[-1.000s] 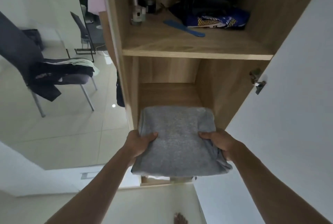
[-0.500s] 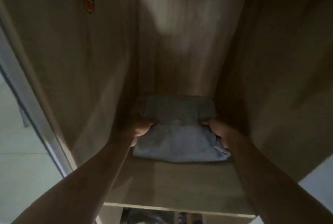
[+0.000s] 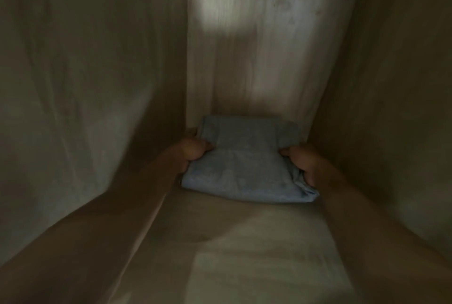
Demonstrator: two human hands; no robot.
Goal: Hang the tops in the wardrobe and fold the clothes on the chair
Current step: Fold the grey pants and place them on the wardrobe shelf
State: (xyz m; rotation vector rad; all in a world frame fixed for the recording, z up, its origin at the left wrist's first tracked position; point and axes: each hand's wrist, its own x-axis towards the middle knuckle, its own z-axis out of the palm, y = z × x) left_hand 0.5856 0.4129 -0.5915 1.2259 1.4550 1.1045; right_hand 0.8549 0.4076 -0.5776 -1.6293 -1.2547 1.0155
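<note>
Left wall (image 3: 85, 108): wood panel, dim, blurred. Left hand (image 3: 189, 151): closed on left edge of folded grey garment (image 3: 244, 164), thumb on top. Garment: deep in wardrobe compartment, on shelf (image 3: 256, 254), far edge near back panel (image 3: 256, 47). Right hand (image 3: 304, 162): closed on right edge. Step judged: placing. Advice: lower flat, slide square to back, free both hands together, keep folds intact. Right wall (image 3: 403, 108): close beside garment.

Two bare forearms entering from the lower corners of the frame, no sleeves, left hand (image 3: 193, 151) and right hand (image 3: 304, 162) ungloved, details dim and blurred
</note>
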